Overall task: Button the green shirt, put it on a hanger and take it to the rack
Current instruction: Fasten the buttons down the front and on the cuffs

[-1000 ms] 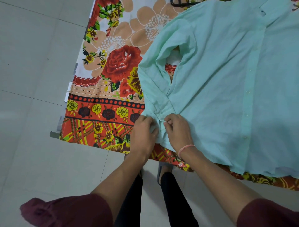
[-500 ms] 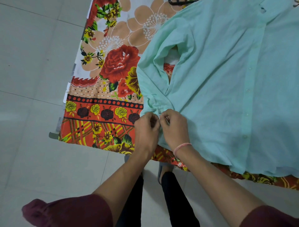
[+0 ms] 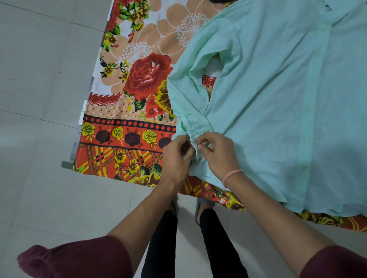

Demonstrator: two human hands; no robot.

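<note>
Clearly the buttoning step is in hand, and it is down to the sleeve cuff (image 3: 195, 145). The green shirt (image 3: 278, 99) lies spread on a floral cloth (image 3: 127, 111) over a table, its body filling the right and far part of the view, its front placket (image 3: 306, 123) running near to far with small buttons showing along it. That placket looks closed along its length, though this is a judgement from how flat it lies. One sleeve folds back on itself at the left of the shirt and ends at the near edge, where both hands meet.

The left hand (image 3: 176, 156) is curled, fingertips pinched on the left flap of the cuff; the right hand (image 3: 216, 152), with a pink band (image 3: 231, 176) on its wrist, pinches the right flap between thumb and forefinger. Both are closed on the fabric, nearly touching each other. Whether the cuff button is through its hole cannot be told; the fingers hide it.

Next, the button probably has to be pushed through the slit while the other hand holds the flap taut. A dark shape (image 3: 220, 1) at the far edge may be the hanger, but too little shows. No rack is in view.
</note>
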